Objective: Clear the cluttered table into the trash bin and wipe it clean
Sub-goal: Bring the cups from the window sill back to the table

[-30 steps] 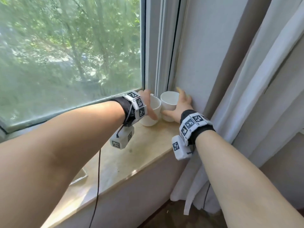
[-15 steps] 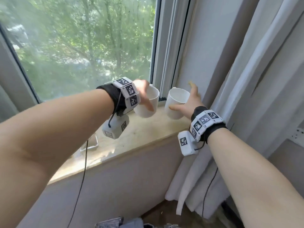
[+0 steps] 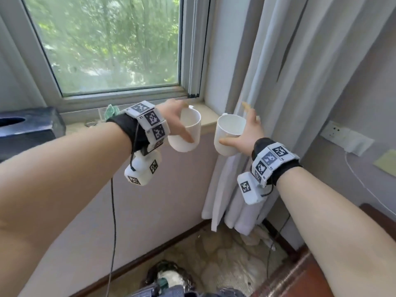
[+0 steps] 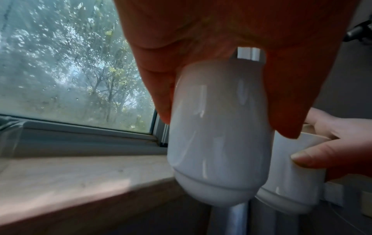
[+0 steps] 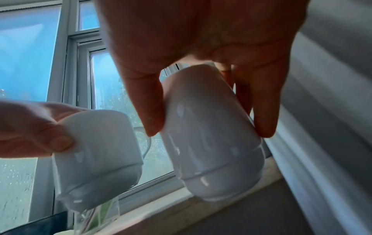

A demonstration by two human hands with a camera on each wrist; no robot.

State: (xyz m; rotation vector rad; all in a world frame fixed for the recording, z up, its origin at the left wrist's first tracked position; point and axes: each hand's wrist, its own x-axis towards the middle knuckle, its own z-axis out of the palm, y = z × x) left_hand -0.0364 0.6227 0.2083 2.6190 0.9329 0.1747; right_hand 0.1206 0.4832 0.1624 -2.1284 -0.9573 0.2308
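Two white ceramic mugs are held in the air in front of the windowsill (image 3: 205,122). My left hand (image 3: 179,123) grips the left mug (image 3: 186,131) round its body, thumb on the near side; the same mug (image 4: 219,135) fills the left wrist view. My right hand (image 3: 246,129) grips the right mug (image 3: 228,133) with the thumb low on its side and fingers behind it, and that mug (image 5: 211,130) shows between thumb and fingers in the right wrist view. Both mugs are upright and look empty. They hang side by side, a small gap apart.
A dark tissue box (image 3: 27,127) stands on the sill at the left, with a clear glass object (image 3: 111,111) holding something green behind my left wrist. A pale curtain (image 3: 289,103) hangs to the right. A wall socket (image 3: 336,130) and a reddish wooden edge (image 3: 300,273) lie lower right.
Both mugs stood on the sill by the window corner a second ago. My hands have lifted them off the sill and drawn them back toward me.
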